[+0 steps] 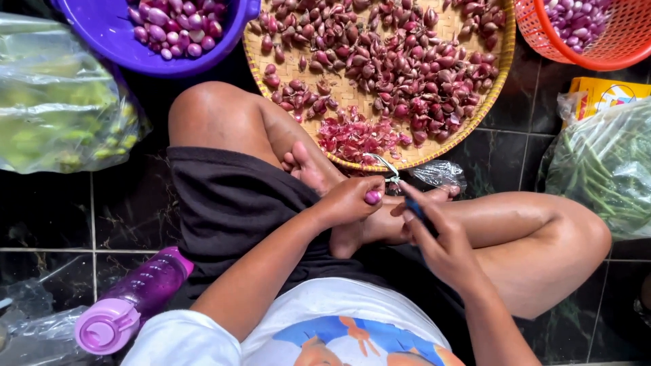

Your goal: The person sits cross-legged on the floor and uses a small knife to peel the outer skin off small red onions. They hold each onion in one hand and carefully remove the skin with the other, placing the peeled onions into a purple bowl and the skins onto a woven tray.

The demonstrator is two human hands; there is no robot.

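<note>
- The left hand (352,200) is closing its fingers (369,184) around a single peeled shallot (373,197), purple and glossy, held just near the woven tray's near rim.
- The right hand (434,234) is gripping a small dark-handled knife (415,209) tightly, its tip pointing toward the shallot (the blade itself is too small to make out).
- Just beyond the fingers, a heap of pink skins (356,135) is lying on the woven tray (505,61), so a fair share looks already peeled.
- Farther out, many unpeeled shallots (407,61) are covering most of the tray; by my judgement much work is remaining.
- Peeled bulbs are filling the purple bowl (102,41) at far left and the orange basket (610,47) at far right.
- A purple bottle (135,298) is lying on the tiled floor (47,217), near left.
</note>
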